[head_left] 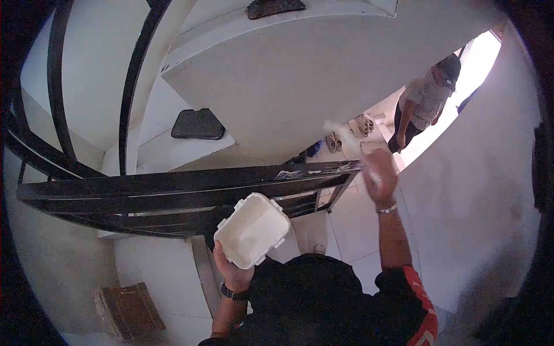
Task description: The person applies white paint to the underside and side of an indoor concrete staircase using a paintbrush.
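My left hand (232, 272) grips a white plastic tub (254, 229) from its lower left side, tilted so that its pale inside faces me. White smears (288, 174) mark the dark top rail (190, 183) just beyond the tub. To the right of the rail's end, my right hand (380, 176) is raised and smeared by motion. From its closed fingers a whitish elongated object (344, 137) points up and left. Blur hides what kind of thing it is.
A person (424, 101) stands by the bright doorway at the upper right. Shoes (362, 124) lie on the floor near that person. White stairs with a black mat (198, 124) lie beyond the railing. Flattened brown cardboard (130, 310) rests at the lower left.
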`<action>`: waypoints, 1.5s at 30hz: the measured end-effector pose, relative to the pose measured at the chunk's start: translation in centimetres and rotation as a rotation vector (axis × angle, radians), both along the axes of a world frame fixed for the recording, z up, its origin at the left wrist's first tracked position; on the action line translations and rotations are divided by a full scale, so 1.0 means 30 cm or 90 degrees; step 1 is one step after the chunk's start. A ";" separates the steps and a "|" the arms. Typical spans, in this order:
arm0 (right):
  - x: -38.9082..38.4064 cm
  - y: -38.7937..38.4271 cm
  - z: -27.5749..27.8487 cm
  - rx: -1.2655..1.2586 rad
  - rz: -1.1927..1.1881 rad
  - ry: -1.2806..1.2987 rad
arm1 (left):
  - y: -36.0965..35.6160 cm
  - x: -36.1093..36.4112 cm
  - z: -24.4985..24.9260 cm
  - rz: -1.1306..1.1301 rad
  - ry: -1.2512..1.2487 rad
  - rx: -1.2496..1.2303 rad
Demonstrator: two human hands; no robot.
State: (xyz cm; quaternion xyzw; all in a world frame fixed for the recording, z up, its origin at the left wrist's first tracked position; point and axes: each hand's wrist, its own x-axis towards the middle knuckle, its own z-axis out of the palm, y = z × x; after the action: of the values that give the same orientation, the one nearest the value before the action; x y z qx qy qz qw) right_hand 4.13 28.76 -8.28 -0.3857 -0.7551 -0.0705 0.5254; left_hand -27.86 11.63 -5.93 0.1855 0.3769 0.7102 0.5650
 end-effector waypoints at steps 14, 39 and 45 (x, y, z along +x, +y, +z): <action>0.001 0.036 -0.028 0.153 -0.178 0.097 | -0.003 -0.007 -0.019 0.025 0.040 -0.024; 0.075 0.039 0.116 0.167 -0.225 0.174 | -0.009 0.001 -0.028 0.027 0.047 0.009; -0.071 0.046 0.018 0.170 -0.144 0.112 | -0.010 -0.012 -0.033 0.001 0.047 0.013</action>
State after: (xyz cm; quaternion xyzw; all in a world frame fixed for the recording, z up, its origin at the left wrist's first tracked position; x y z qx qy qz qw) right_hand 2.01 30.15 -7.75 -0.3997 -0.6420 -0.1948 0.6246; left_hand -28.22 11.32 -6.91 0.2171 0.3900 0.7070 0.5486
